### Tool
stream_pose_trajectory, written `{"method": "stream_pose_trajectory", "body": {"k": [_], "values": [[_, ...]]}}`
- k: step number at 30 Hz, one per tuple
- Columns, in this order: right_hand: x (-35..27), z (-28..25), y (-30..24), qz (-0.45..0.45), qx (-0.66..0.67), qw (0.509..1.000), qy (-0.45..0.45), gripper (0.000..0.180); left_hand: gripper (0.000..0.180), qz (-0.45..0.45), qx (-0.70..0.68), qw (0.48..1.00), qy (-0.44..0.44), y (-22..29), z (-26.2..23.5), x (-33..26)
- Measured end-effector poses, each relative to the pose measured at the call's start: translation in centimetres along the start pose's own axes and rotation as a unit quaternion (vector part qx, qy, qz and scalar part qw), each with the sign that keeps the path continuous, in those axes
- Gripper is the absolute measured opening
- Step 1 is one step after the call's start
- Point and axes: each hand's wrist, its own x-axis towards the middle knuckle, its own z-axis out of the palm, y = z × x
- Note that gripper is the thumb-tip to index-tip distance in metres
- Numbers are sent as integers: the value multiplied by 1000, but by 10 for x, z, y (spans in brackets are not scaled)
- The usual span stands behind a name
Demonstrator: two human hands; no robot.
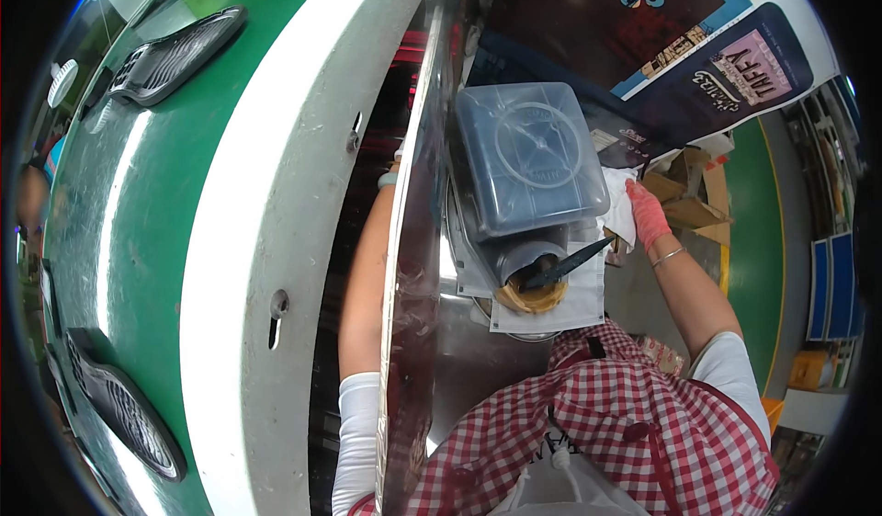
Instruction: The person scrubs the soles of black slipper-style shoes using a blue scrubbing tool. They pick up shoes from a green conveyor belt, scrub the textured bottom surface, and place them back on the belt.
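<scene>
My left forearm passes behind an upright metal panel [409, 268], into a dark gap with a red glow. Only a sliver of my left hand [398, 154] shows past its wrist band, and the fingers are hidden. At the right, my right hand [649, 215], in a pink glove, is closed on a crumpled white cloth [620, 205] beside a translucent blue-grey plastic box [533, 162]. In front of that box stands a small pot [533, 297] with a brown crusted rim. A dark-handled brush [581, 260] leans in it. White sheets [551, 318] lie beneath the pot.
Left of the gap runs a grey slotted metal rail [276, 268]. Beyond it, dark shoe soles [179, 55] lie on a green conveyor belt [211, 139]. Large printed boards [634, 29] stand ahead. Cardboard boxes [684, 190] sit past my right hand, and blue panels [834, 286] are farther right.
</scene>
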Motion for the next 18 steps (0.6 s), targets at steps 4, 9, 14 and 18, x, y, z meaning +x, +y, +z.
{"method": "stream_pose_trajectory", "body": {"k": [4,9,14,18], "values": [[1,-5,9,27,19,999,11,53,51,27,12,1000,-6,7,9,33],[12,1,5,-31,-5,999,-15,52,56,153,455,877,-9,-17,50,63],[15,-13,32,-37,6,999,-4,48,55,182,490,853,5,12,21,56],[26,7,15,-49,15,999,-10,48,57,129,574,808,26,-1,21,48]]}}
